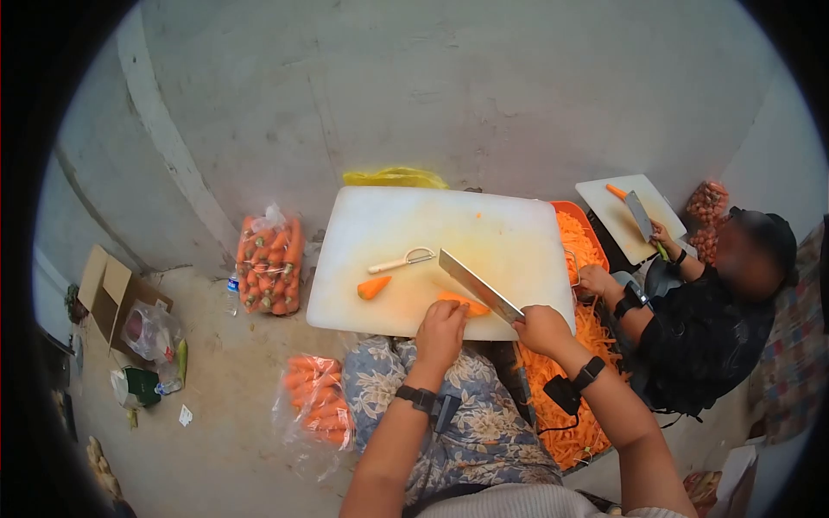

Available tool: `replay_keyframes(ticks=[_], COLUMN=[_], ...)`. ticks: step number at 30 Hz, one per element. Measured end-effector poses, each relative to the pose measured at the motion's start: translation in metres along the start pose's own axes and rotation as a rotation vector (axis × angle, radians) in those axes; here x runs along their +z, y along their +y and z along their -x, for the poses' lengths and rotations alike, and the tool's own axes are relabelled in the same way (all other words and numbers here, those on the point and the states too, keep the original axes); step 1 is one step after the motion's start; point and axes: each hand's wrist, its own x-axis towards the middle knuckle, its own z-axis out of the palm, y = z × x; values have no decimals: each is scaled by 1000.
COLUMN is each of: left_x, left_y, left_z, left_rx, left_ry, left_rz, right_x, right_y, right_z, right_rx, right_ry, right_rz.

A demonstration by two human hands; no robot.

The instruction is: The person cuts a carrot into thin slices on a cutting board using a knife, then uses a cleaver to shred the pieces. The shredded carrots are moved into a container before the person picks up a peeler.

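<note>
My right hand (544, 331) is closed around the handle of a cleaver (477, 283), its broad blade slanting up and left over the white cutting board (345, 233). Under and beside the blade lies a piece of carrot (466, 303). The bent fingers of my left hand (440, 331) press on the left end of that piece at the board's near edge. Further left on the board rest a cut carrot chunk (373, 287) and a peeler (401, 261) with a pale handle.
Shredded carrot (553, 380) fills containers at my right. There a co-worker (708, 319) holds a knife (639, 214) over a smaller board (596, 194). Bags of carrots (269, 263) stand on the floor at left, near a cardboard box (112, 289). A wall (449, 95) rises behind.
</note>
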Motion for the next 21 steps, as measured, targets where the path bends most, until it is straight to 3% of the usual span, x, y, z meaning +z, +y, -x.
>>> replay_keyframes(ticks=[8, 13, 21], left_x=[0, 1, -2], left_y=[-1, 0, 2], left_z=[-2, -1, -2], left_rx=[-30, -24, -38], left_ry=[-1, 27, 1], left_rz=[39, 31, 27], right_x=[5, -19, 4], right_y=[-8, -27, -25], right_z=[22, 30, 20], right_rx=[-64, -221, -193], right_ry=[157, 265, 165], right_rz=[-43, 15, 73])
